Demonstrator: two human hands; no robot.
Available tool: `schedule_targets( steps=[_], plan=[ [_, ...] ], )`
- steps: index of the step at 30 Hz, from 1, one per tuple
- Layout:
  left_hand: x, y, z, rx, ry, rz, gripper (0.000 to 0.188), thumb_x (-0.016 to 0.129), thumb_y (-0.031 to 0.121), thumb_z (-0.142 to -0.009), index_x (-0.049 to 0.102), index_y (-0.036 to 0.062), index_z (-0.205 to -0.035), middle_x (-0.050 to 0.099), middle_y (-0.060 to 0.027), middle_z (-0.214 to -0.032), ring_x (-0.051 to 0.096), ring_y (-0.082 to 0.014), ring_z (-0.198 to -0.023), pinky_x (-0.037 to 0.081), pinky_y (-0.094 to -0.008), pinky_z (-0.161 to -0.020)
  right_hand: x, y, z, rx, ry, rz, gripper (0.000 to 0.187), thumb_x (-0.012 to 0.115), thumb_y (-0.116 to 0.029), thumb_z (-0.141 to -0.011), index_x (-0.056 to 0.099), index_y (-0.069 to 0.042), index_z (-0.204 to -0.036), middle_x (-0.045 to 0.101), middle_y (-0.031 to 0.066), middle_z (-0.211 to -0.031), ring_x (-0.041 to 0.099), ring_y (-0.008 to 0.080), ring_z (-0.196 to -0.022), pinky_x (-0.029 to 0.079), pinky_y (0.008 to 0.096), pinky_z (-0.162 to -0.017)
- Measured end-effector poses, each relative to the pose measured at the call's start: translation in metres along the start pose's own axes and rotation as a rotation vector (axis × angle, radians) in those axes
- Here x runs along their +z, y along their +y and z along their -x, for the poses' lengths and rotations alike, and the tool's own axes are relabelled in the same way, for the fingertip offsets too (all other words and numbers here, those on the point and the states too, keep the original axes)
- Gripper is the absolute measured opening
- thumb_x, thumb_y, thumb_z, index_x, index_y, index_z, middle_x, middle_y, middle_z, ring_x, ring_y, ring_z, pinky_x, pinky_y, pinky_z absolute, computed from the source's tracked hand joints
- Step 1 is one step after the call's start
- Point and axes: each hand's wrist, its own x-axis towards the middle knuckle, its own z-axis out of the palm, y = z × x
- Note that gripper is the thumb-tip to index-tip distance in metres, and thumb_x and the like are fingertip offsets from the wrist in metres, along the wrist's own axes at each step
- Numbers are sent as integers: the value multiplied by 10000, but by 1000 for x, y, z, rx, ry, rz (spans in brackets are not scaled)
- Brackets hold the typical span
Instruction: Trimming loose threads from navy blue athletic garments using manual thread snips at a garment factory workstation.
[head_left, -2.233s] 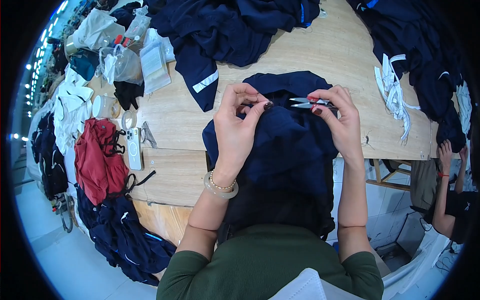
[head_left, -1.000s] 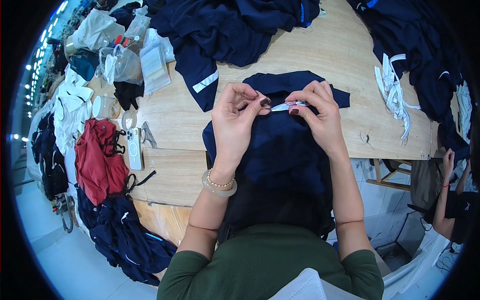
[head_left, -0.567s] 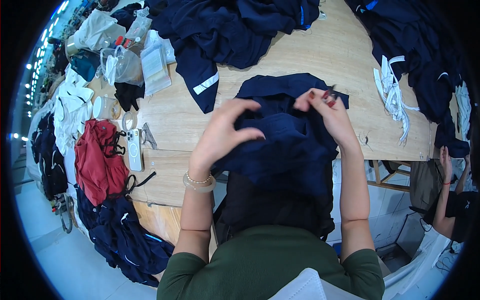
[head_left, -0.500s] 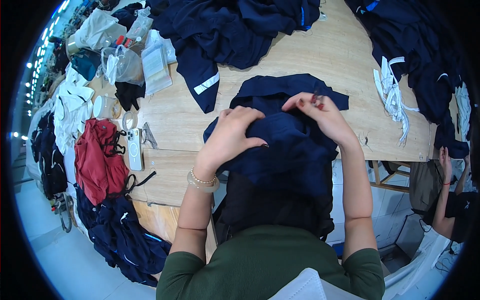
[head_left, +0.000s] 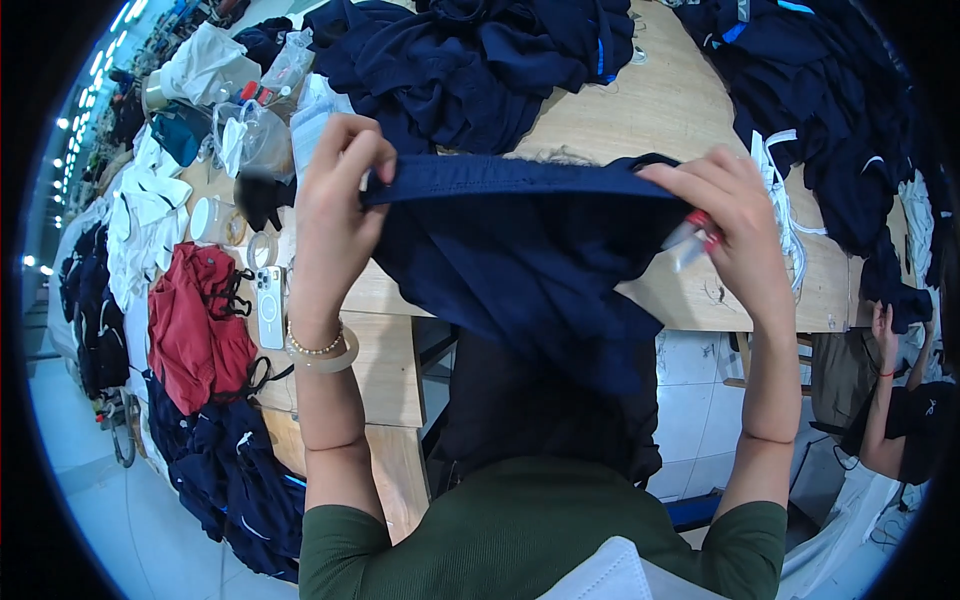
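A dark navy garment (head_left: 520, 260) is stretched out in front of me, its straight stitched band (head_left: 520, 178) running across the top and its cloth hanging down toward my lap. My left hand (head_left: 338, 220) is closed on the band's left end, with the fingers curled over it. At the right end, my right hand (head_left: 735, 225) pinches the band. Against that same hand's palm and lower fingers sits a small tool with red parts and a pale blurred tip (head_left: 692, 240); its exact kind is hard to make out.
Navy garments heap at the far side (head_left: 450, 70) and far right (head_left: 820, 110) of the wooden table (head_left: 590, 120). White strips (head_left: 783, 190) lie at right. Leftward are a phone (head_left: 270, 305), red cloth bag (head_left: 200, 330), tape roll (head_left: 262, 250) and plastic bags (head_left: 255, 135). Another person's hand (head_left: 884, 335) touches cloth at far right.
Both hands have moved apart and the garment's band is now pulled straight between them. Before, the garment lay bunched at the table edge with my hands close together over it.
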Motion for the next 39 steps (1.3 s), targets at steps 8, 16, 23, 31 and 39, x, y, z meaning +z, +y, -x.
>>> schedule_targets(
  steps=[8, 16, 23, 31, 39],
  plan=[
    [94, -34, 66, 104, -147, -198, 306, 561, -122, -691, 588, 54, -939, 546, -98, -1103, 534, -286, -1047, 427, -384, -881, 110, 19, 69, 1, 238, 274, 468, 652, -75, -732, 717, -197, -1179, 641, 24, -1244, 539, 188, -913, 385, 325, -783],
    [88, 9, 56, -70, -270, 98, 503, 473, -166, -676, 625, 22, -1117, 556, -126, -1227, 522, -323, -1181, 438, -383, -990, 87, 3, 66, 192, 115, 60, 448, 633, 32, -715, 715, -126, -1126, 656, 51, -1208, 552, 256, -1142, 376, 355, -951],
    [180, 7, 46, -354, -90, 905, 301, 410, -159, -828, 557, -29, -1056, 651, -120, -1003, 652, -178, -918, 519, -282, -847, 138, -1, 3, 512, 425, -1447, 210, 478, 41, -859, 664, 43, -956, 686, 114, -897, 638, 147, -806, 479, 256, -720],
    [186, -18, 53, -207, -237, 708, 214, 691, 29, -813, 627, 0, -1016, 606, -88, -1050, 604, -197, -1006, 468, -314, -930, 177, 54, 31, 572, 586, -1615, 215, 437, 74, -843, 598, 24, -977, 659, 140, -872, 618, 164, -727, 466, 249, -642],
    [214, 10, 51, -175, -52, 230, 147, 784, 147, -743, 728, 106, -872, 560, -17, -922, 535, -215, -954, 360, -344, -892, 178, 51, 24, 552, 552, -1608, 197, 466, 51, -846, 617, 13, -967, 666, 116, -872, 621, 153, -742, 460, 244, -663]
  ],
)
